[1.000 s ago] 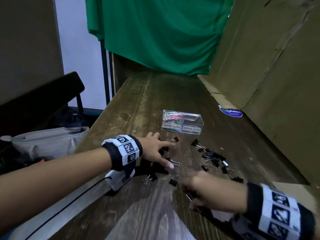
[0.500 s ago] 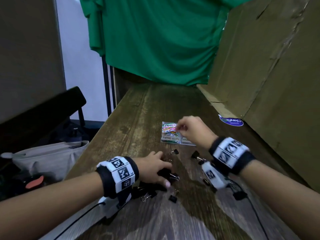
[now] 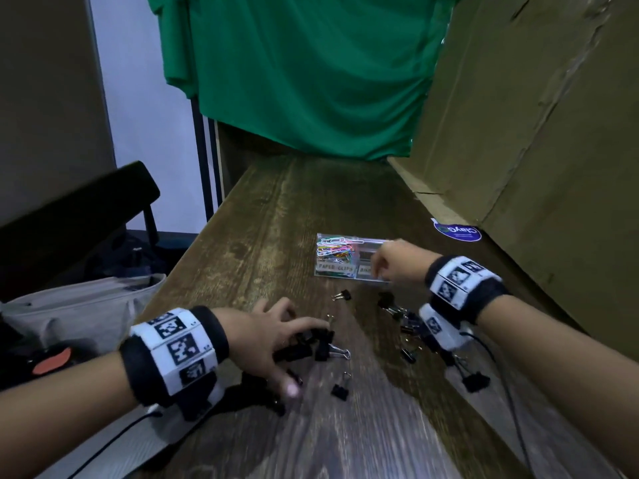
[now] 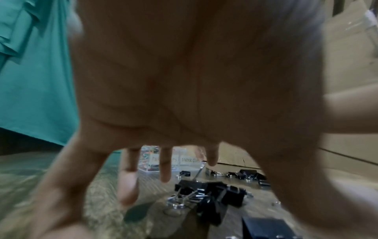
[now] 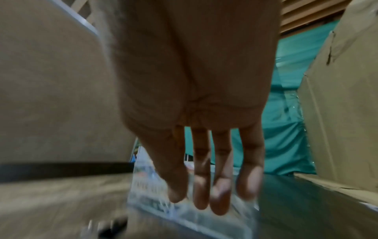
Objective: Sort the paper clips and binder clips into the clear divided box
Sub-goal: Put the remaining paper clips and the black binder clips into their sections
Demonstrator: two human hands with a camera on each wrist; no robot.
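Now right hand (image 3: 392,262) over box (image 3: 333,271) right compartment.

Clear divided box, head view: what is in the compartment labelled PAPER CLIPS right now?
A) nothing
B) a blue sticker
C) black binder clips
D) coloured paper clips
D: the left compartment of the clear divided box, behind the PAPER CLIPS label, holds a tangle of coloured paper clips, while the black binder clips lie loose on the table.
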